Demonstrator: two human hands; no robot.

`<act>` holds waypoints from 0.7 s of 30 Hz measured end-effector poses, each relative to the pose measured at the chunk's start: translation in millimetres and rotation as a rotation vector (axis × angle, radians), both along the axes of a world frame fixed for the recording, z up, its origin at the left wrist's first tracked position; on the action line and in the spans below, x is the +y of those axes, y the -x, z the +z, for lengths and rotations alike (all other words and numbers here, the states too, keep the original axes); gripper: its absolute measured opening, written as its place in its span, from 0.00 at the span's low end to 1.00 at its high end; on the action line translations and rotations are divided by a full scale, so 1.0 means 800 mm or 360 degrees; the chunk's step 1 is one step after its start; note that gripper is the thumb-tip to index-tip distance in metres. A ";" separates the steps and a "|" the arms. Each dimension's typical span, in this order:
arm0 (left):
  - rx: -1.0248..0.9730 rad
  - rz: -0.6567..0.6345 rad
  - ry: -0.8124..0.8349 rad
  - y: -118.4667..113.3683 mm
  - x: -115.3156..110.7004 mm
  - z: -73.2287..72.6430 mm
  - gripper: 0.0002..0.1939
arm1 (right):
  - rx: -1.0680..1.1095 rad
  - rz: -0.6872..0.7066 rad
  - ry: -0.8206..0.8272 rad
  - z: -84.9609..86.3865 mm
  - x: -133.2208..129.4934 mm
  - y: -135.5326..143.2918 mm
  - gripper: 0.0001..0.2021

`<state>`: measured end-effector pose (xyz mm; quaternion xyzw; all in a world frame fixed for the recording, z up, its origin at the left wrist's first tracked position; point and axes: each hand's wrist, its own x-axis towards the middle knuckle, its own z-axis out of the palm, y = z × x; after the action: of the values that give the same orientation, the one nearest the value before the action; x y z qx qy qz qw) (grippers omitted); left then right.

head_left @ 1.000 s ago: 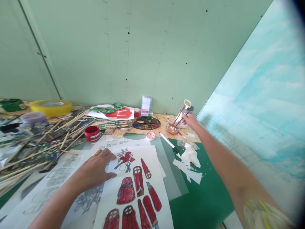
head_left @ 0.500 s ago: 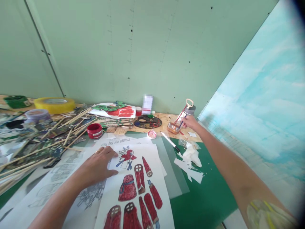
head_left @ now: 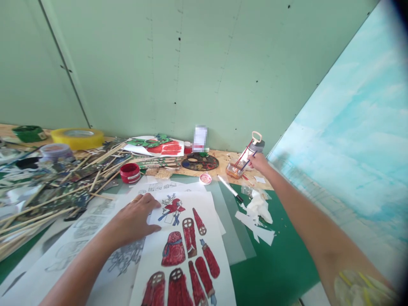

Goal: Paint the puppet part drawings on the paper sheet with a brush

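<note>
My left hand (head_left: 137, 217) rests on the left edge of a white sheet (head_left: 221, 267), thumb and fingers apart. Printed on that sheet are puppet-like figure parts, painted dark red with touches of blue. At the back right, my right hand (head_left: 259, 163) pinches a thin blue paintbrush (head_left: 245, 166). The brush's lower end is in a small clear container (head_left: 233, 172) of brownish liquid; its tip cannot be made out. A second brush with a red handle (head_left: 243, 154) leans in the same container. Behind stands a bottle with a grey lid (head_left: 256, 146) and a cream loop.
A red paint jar (head_left: 130, 173), a pink-stained lid (head_left: 205, 178) and a dark palette (head_left: 200, 162) lie beyond the sheet. Right of it are a marker (head_left: 230, 188) and crumpled tissue (head_left: 259, 207) on a green mat (head_left: 274, 272). Wooden sticks (head_left: 47, 199) crowd the left.
The view has shifted slightly, so everything sits a little further right. In my right hand, the blue paintbrush leans over more. My left hand stays on the sheet.
</note>
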<state>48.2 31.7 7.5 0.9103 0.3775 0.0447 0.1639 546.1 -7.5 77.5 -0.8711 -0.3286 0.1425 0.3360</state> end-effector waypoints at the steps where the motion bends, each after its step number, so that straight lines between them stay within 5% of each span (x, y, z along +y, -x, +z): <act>1: 0.0021 0.0005 0.0011 0.000 0.001 -0.001 0.27 | 0.0010 0.0003 -0.0002 0.001 0.000 0.001 0.18; 12: 0.0011 0.0015 -0.0040 -0.002 0.007 -0.010 0.27 | 0.0109 0.0063 -0.0048 0.017 -0.010 0.012 0.13; 21: 0.0161 -0.0051 0.0011 -0.003 0.007 -0.002 0.31 | -0.0067 -0.0106 -0.0541 0.037 -0.034 0.011 0.11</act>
<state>50.7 37.1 6.2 0.9168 0.3707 -0.0051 0.1485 536.9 -34.4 107.2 -0.8148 -0.3259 0.0554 0.4762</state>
